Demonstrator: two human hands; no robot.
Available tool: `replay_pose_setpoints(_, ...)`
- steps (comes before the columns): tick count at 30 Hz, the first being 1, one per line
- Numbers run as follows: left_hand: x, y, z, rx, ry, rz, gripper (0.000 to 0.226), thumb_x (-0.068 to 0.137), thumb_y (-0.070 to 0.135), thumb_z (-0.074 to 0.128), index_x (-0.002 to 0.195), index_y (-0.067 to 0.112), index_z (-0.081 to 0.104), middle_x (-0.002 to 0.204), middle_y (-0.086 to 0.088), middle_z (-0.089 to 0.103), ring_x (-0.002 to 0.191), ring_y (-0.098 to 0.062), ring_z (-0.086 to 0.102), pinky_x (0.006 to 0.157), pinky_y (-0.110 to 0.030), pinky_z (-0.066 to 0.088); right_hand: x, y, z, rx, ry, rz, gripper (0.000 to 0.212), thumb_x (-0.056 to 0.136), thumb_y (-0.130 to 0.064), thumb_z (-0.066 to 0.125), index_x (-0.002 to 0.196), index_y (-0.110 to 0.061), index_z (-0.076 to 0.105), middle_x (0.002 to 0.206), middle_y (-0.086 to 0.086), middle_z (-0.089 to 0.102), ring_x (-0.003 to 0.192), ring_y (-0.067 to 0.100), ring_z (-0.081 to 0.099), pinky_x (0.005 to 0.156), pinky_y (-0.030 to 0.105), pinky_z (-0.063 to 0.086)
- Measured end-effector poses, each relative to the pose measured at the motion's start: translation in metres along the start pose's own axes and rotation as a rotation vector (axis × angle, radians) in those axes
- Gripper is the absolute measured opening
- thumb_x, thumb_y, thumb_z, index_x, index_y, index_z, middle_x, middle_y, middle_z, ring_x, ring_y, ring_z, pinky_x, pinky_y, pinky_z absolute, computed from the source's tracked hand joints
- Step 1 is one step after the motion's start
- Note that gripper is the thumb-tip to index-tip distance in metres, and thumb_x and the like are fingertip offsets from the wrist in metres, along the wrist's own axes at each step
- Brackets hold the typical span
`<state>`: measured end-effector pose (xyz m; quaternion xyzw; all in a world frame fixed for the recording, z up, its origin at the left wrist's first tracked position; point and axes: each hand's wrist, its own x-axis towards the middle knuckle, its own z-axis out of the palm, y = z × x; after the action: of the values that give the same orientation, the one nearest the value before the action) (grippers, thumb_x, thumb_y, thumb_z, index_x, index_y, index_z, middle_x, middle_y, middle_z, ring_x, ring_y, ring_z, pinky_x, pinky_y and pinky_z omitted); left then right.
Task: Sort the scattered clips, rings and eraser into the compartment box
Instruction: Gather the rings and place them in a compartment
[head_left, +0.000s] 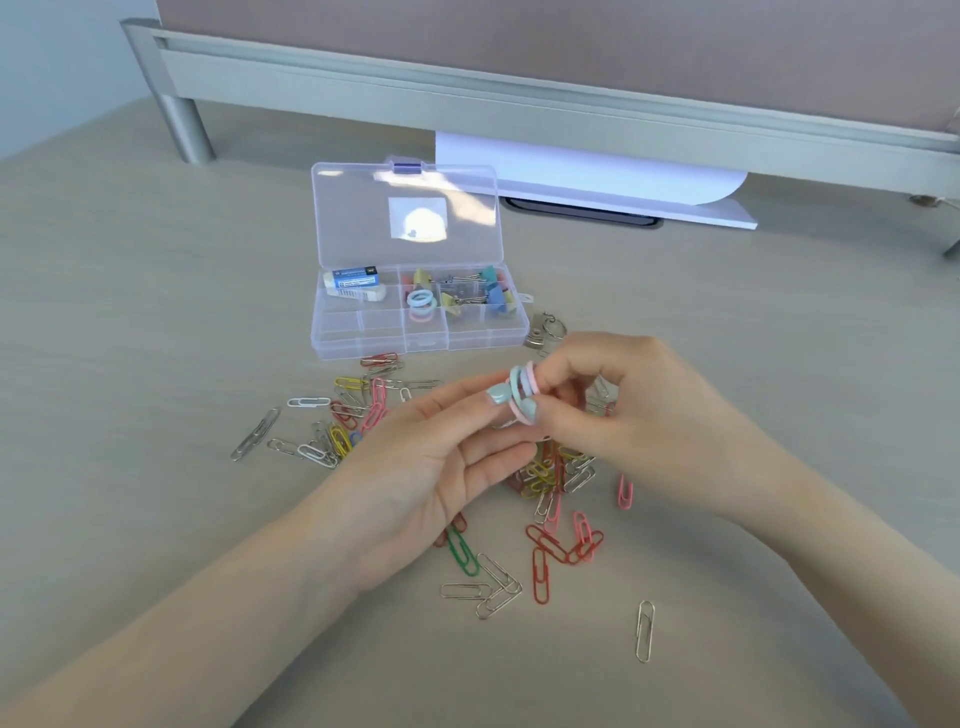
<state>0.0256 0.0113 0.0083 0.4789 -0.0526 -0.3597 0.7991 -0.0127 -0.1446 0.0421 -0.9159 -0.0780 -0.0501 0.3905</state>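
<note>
A clear plastic compartment box (332, 340) lies open on the desk, lid tilted back. A white eraser (355, 285) fills its upper-left cell. Pastel rings (421, 304) lie in a middle cell, and coloured binder clips (467, 291) fill the cells to the right. In front of the box, above the scattered paper clips (540, 545), both hands meet on a small stack of pastel rings (523, 387). My left hand (441, 457) pinches the stack from the left. My right hand (634, 410) grips it from the right.
A metal key ring with a clasp (545, 330) lies just right of the box. More paper clips (343, 421) spread left of my hands. A white paper sheet (597, 171) sticks out under the grey partition frame (467, 88) at the back.
</note>
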Motion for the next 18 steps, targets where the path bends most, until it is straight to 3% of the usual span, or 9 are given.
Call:
replay_pose_setpoints(5,0.005,0.009,-0.007,-0.06,0.052,0.047,0.036,0.072,0.017,0.056,0.105,0.004,0.063,0.097,-0.01,0.072,0.084,-0.014,0.068,0.072,-0.022,0.056,0.012,-0.005,0.004,-0.006,-0.056,-0.039,0.013,0.08,-0.026,0.063,0.075,-0.015,0.068,0.073,0.002,0.053,0.067,0.014,0.049,0.064,0.022,0.041)
replay_pose_setpoints(8,0.006,0.02,-0.012,0.056,0.146,0.148,0.028,0.068,0.021,0.061,0.095,0.013,0.065,0.087,-0.002,0.074,0.08,-0.012,0.069,0.074,-0.023,0.056,0.03,-0.007,0.007,-0.097,-0.043,-0.103,0.02,0.083,-0.023,0.062,0.07,-0.007,0.063,0.063,0.007,0.044,0.064,0.018,0.043,0.06,0.024,0.035)
replay_pose_setpoints(10,0.009,0.029,-0.023,0.34,0.28,0.306,0.019,0.076,0.022,0.064,0.095,0.023,0.064,0.088,0.005,0.073,0.08,-0.008,0.066,0.078,-0.024,0.053,0.053,-0.004,0.01,-0.313,0.018,-0.205,0.026,0.083,-0.025,0.059,0.062,-0.011,0.054,0.055,-0.002,0.035,0.056,0.015,0.036,0.062,0.024,0.028)
replay_pose_setpoints(12,0.012,0.04,-0.043,0.829,0.447,0.588,0.015,0.083,0.02,0.058,0.096,0.027,0.059,0.1,0.007,0.066,0.079,0.002,0.058,0.077,-0.011,0.044,0.081,0.003,0.013,-0.533,0.057,-0.278,0.03,0.082,-0.026,0.056,0.058,-0.019,0.04,0.054,-0.007,0.031,0.052,0.014,0.03,0.072,0.029,0.031)
replay_pose_setpoints(14,0.019,0.047,-0.067,1.295,0.504,0.781,0.022,0.083,0.022,0.051,0.104,0.019,0.057,0.121,-0.004,0.054,0.102,-0.007,0.052,0.091,-0.012,0.034,0.105,0.008,0.016,-0.661,0.005,-0.29,0.032,0.083,-0.023,0.057,0.058,-0.021,0.037,0.053,-0.01,0.029,0.053,0.012,0.03,0.087,0.039,0.035)
replay_pose_setpoints(16,0.024,0.049,-0.085,1.458,0.531,0.723,0.04,0.078,0.034,0.041,0.107,0.013,0.058,0.126,-0.011,0.052,0.113,-0.027,0.049,0.1,-0.033,0.033,0.121,0.011,0.023,-0.736,-0.088,-0.283,0.027,0.086,-0.024,0.054,0.061,-0.021,0.043,0.056,-0.012,0.031,0.062,0.014,0.035,0.1,0.04,0.028)
replay_pose_setpoints(18,0.027,0.051,-0.091,1.447,0.563,0.646,0.047,0.075,0.041,0.037,0.107,0.014,0.059,0.124,-0.011,0.053,0.113,-0.032,0.049,0.099,-0.041,0.036,0.129,0.011,0.029,-0.743,-0.173,-0.27,0.023,0.086,-0.023,0.052,0.063,-0.02,0.047,0.057,-0.012,0.034,0.069,0.016,0.038,0.101,0.038,0.025)
